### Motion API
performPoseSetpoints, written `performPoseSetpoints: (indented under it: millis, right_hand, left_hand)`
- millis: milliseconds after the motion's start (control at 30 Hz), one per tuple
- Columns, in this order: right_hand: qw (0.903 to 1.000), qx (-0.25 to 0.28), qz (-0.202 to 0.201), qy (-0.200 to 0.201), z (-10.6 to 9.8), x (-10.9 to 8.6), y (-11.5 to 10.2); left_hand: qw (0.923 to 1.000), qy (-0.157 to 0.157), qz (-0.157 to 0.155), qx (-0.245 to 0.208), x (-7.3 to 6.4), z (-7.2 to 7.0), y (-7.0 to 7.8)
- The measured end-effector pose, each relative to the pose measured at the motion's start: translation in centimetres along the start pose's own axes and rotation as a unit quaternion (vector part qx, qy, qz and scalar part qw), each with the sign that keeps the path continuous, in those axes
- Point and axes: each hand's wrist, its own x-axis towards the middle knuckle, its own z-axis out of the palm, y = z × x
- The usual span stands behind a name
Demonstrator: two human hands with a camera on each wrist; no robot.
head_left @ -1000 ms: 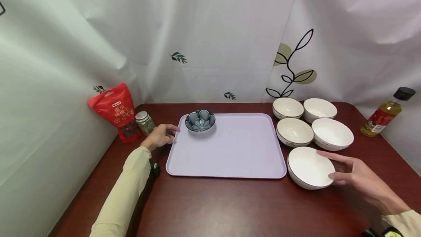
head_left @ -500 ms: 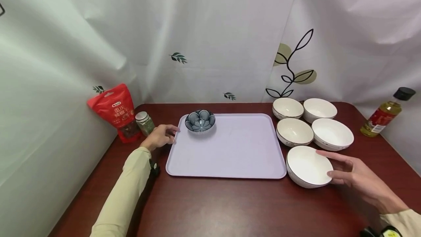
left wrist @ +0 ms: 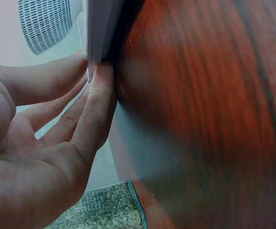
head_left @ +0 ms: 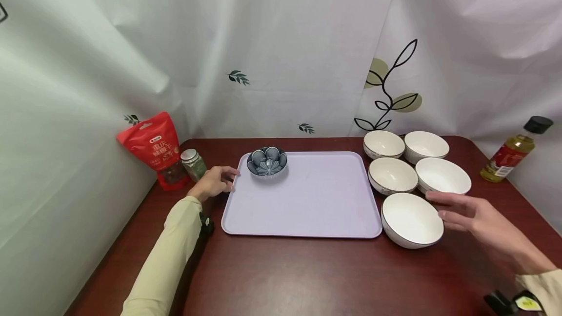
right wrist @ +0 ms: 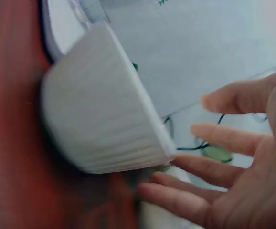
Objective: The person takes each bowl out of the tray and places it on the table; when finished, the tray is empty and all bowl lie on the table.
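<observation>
A lilac tray [head_left: 303,204] lies on the table, and a dark blue petal-patterned bowl [head_left: 267,162] stands in its far left corner. My left hand [head_left: 213,182] pinches the tray's left rim; in the left wrist view the thumb is on the inner side and the fingers on the outer side. Beside the tray's near right corner stands a white bowl [head_left: 411,219] with a dark rim. My right hand [head_left: 476,216] is at its right side, fingers spread and extended. In the blurred right wrist view the fingertips are close to the bowl's rim; contact is hard to tell.
Behind the near white bowl, several more white bowls, among them one white bowl [head_left: 392,176], stand in two columns. An oil bottle [head_left: 513,152] is at the far right. A red pouch [head_left: 155,148] and a jar of green herbs [head_left: 193,164] stand at the left wall.
The near white bowl has shifted slightly away from me and to the left. My right hand has loosened from its rim and moved up a little. My left hand and the tray have stayed put.
</observation>
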Motion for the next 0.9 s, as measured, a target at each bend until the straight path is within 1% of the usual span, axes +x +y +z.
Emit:
performPoseSetpoints:
  millis: [67,167,300,433,500,600,700,800,900]
  right_hand:
    - [0.9991,-0.04,-0.001,0.013,-0.7,0.6,-1.2]
    - [0.9948,-0.093,-0.019,0.034,-1.4,1.5,-3.4]
    - [0.9906,-0.121,-0.057,0.029,-1.6,3.1,-6.4]
    - [0.9847,-0.144,-0.098,0.002,-0.9,5.2,-9.6]
    - [0.9843,-0.133,-0.114,-0.022,-0.4,6.5,-11.1]
    - [0.9809,-0.107,-0.148,-0.069,0.4,8.6,-13.1]
    - [0.9766,-0.072,-0.162,-0.121,1.0,10.6,-14.8]
    - [0.9741,-0.036,-0.156,-0.16,1.8,12.5,-16.2]
    - [0.9726,-0.002,-0.151,-0.176,3.3,14.6,-17.3]
  left_hand:
    - [1.0,0.002,0.002,0.003,0.1,0.0,-0.1]
    - [1.0,0.004,0.002,0.005,0.1,0.0,-0.1]
    - [1.0,-0.003,0.002,0.002,-0.1,0.0,0.0]
    - [1.0,-0.004,0.004,0.002,-0.1,0.0,0.2]
    - [1.0,0.0,0.004,0.005,-0.1,0.0,0.2]
    - [0.9999,0.003,0.007,0.009,-0.2,-0.1,0.2]
    - [0.9999,0.005,0.005,0.013,-0.2,-0.1,0.1]
    - [0.9999,0.002,0.0,0.012,-0.1,0.0,0.0]
    - [0.9999,0.002,0.005,0.013,-0.1,0.0,-0.1]
